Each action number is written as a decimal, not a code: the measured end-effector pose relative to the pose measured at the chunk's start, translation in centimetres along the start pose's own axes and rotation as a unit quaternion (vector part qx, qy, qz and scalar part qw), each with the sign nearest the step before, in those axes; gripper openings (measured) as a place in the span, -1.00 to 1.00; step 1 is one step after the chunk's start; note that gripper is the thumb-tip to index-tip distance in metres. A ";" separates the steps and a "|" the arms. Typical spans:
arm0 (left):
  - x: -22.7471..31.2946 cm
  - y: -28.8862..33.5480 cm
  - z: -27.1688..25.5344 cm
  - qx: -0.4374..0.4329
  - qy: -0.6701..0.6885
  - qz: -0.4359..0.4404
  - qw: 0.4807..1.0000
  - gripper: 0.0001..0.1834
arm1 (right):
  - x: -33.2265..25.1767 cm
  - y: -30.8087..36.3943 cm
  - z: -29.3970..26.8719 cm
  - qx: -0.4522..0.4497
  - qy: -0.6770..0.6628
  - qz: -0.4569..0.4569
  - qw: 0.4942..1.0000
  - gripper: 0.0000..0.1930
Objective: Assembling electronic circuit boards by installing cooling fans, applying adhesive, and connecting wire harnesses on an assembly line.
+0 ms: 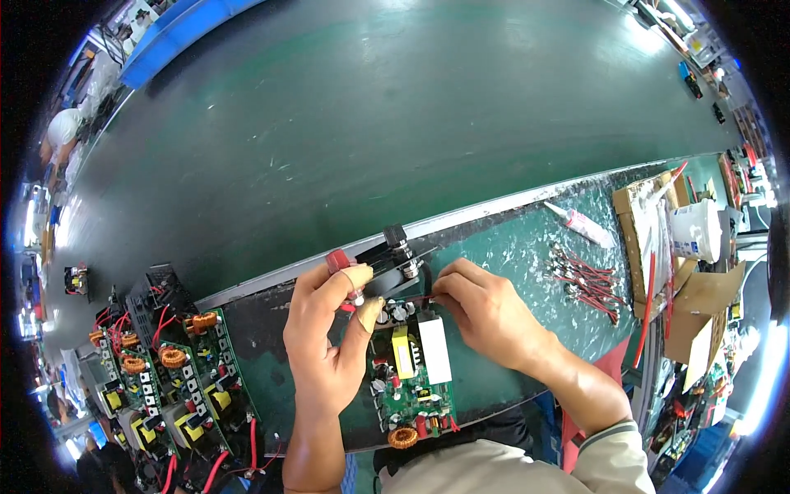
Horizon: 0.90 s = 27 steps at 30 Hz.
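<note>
Close to the table's metal edge, my left hand [329,329] is closed, with yellow covers on the thumb and a fingertip. It grips a black end panel [385,265] that carries a red terminal post [338,262] and a black terminal post [396,236]. My right hand [492,314] pinches a thin red wire [418,297] just right of the panel. Below both hands lies a green circuit board [420,399] with a white block [434,350], a yellow transformer [402,352] and a copper coil [403,437]. Its upper end is partly hidden by the left hand.
Several circuit boards [185,387] with copper coils stand at the left. On the right lie a bundle of red and black wires [588,284], a glue tube [583,226], a cardboard box [632,239] and a white tub [697,230]. A blue bin [177,41] sits at the far left.
</note>
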<state>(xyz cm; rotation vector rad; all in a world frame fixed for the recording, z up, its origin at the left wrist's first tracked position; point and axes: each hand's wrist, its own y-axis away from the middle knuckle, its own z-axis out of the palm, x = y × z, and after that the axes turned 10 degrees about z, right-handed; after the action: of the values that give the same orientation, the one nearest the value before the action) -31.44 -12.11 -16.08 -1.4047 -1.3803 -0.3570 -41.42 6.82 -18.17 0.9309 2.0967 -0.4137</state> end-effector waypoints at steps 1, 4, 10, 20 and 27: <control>-0.1 0.1 0.0 0.018 -0.009 0.013 1.000 -0.61 | 0.0 0.0 0.1 -0.002 -0.006 0.000 1.000 -0.85; -0.7 0.5 0.3 0.037 0.021 0.010 0.999 -0.58 | 0.1 0.2 0.2 -0.002 -0.021 0.008 1.000 -0.85; -1.2 1.3 0.1 0.016 0.084 -0.032 0.996 -0.49 | 0.3 0.3 0.4 0.003 -0.031 0.017 0.999 -0.86; -1.4 1.2 0.3 0.022 0.086 -0.021 0.996 -0.49 | -0.3 -0.5 -0.2 -0.027 0.002 0.046 0.999 -0.88; -1.7 1.5 0.4 0.035 0.106 -0.030 0.993 -0.49 | 0.2 -0.9 -0.4 -0.054 0.001 0.037 0.998 -0.89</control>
<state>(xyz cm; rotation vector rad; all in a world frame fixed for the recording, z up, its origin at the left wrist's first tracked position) -30.84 -12.33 -18.24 -1.2318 -1.2517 -0.4784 -42.40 6.49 -18.04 0.9433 2.0578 -0.2586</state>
